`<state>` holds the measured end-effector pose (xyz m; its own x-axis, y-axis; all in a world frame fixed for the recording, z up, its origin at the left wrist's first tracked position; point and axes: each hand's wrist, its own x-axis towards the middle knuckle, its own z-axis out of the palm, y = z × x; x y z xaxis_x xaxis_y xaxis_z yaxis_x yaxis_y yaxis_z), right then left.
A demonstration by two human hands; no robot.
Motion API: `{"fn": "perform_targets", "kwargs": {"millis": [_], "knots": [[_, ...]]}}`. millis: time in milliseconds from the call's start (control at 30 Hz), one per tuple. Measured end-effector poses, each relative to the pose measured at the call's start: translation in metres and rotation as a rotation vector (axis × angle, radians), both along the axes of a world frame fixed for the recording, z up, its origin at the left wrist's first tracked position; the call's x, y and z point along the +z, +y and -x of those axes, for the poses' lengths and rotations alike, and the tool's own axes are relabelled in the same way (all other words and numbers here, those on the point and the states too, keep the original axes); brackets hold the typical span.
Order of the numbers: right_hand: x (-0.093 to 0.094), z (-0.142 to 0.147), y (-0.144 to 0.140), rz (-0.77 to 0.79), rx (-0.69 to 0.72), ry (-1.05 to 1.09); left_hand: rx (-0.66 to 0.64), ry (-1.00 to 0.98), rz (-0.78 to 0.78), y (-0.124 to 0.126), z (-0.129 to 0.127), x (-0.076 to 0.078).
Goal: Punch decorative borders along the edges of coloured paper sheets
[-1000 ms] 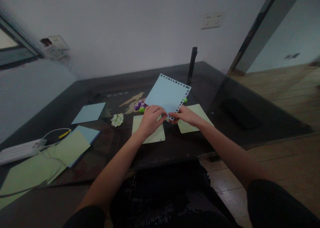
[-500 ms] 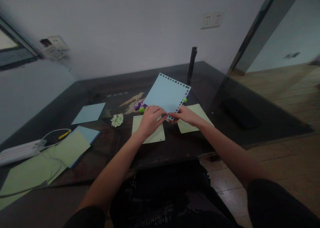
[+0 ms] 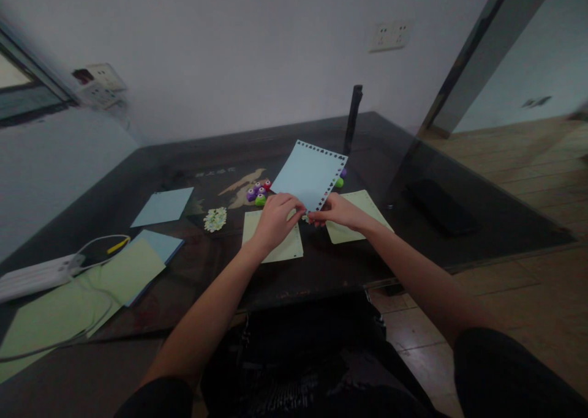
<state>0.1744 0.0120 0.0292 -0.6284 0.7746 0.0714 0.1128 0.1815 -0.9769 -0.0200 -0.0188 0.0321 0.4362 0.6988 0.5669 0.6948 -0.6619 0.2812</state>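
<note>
My left hand (image 3: 275, 219) and right hand (image 3: 337, 212) both pinch the blue sheet (image 3: 309, 174); it has tilted lower than before, uncovering more small punches (image 3: 258, 192).

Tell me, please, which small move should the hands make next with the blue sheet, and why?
Probably slide the blue sheet on by one step. Both the left hand and the right hand pinch its near corner, and punched holes already run along its far and right edges, while the side towards the left hand looks plain.
</note>
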Motion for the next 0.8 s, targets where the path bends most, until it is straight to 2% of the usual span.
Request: {"fn": "perform_targets", "kwargs": {"millis": [367,800], "knots": [[-0.0052,0.0005,0.0041,-0.039,-0.033,-0.001,-0.017,-0.214,0.132,0.0012,-0.0043,-0.0043],[-0.0075,0.0036,0.0041,0.000,-0.087,0.062,0.055,-0.419,0.238,-0.0012,-0.0100,-0.0060]]}}
